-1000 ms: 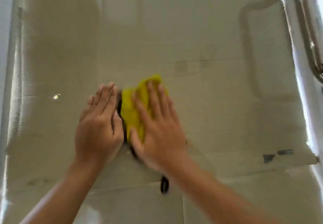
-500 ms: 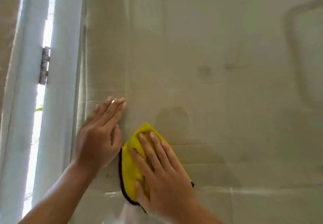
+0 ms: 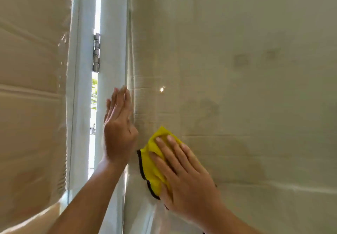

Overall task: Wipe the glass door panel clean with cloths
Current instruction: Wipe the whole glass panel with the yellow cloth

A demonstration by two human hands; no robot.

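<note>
The glass door panel [image 3: 237, 87] fills the right of the view, with beige cardboard showing behind it. A yellow cloth with a black edge [image 3: 151, 162] lies flat on the glass near the panel's left edge. My right hand [image 3: 184, 177] presses on the cloth with straight, spread fingers. My left hand [image 3: 118, 129] rests flat with straight fingers at the white door frame [image 3: 111, 51], just left of the cloth.
A metal hinge [image 3: 96, 53] sits in the bright gap between the door frame and a second white frame post [image 3: 82, 87]. Another covered glass pane [image 3: 32, 87] stands at the left. Faint smudges mark the glass at upper right.
The view has swung left, so the frame and hinge now stand near the middle. Both hands and the yellow cloth have moved left along the glass to its frame edge.
</note>
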